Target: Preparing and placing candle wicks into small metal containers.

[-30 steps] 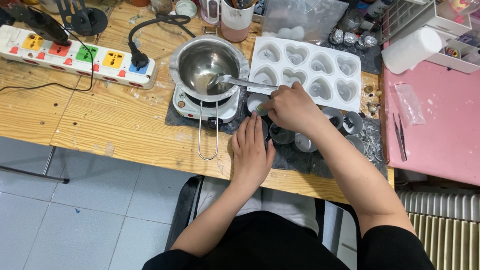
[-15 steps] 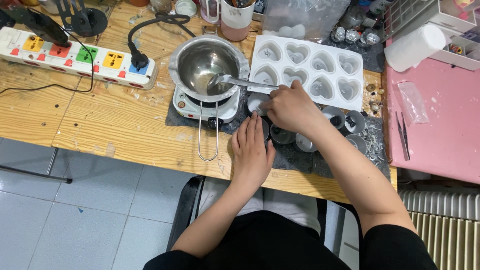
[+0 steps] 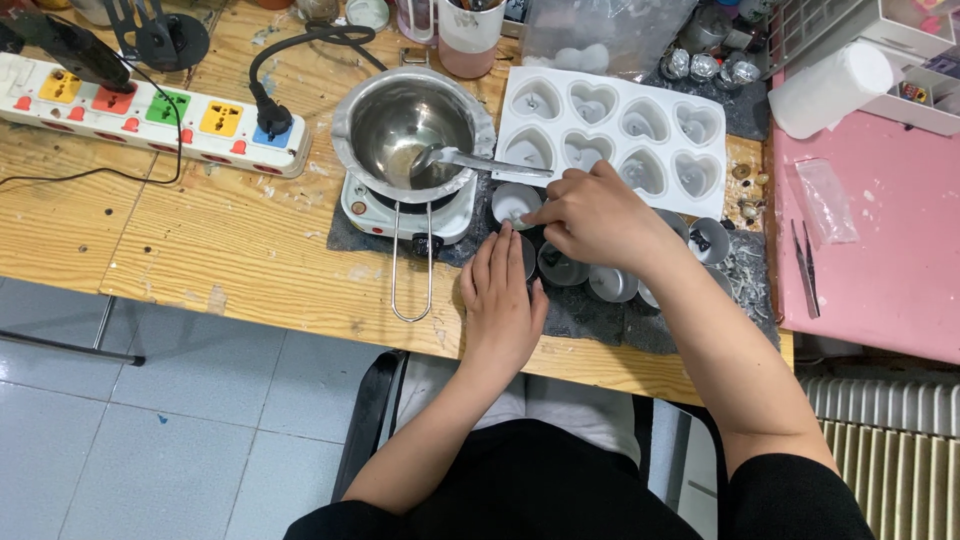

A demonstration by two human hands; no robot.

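Wooden workbench [image 3: 200,240] carries a dark mat with small metal cups. Right hand [image 3: 600,215] has its fingertips pinched together inside the rim of an upright round cup [image 3: 512,203], mouth facing up. Left hand [image 3: 503,295] lies flat, fingers straight, touching another cup just below it.

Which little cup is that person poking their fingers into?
Find the shiny steel pot on the small white hotplate. Just right of the hotplate stands a small round metal cup, under the right hand fingertips. Unlike the darker cups nearer the person, it looks pale inside.
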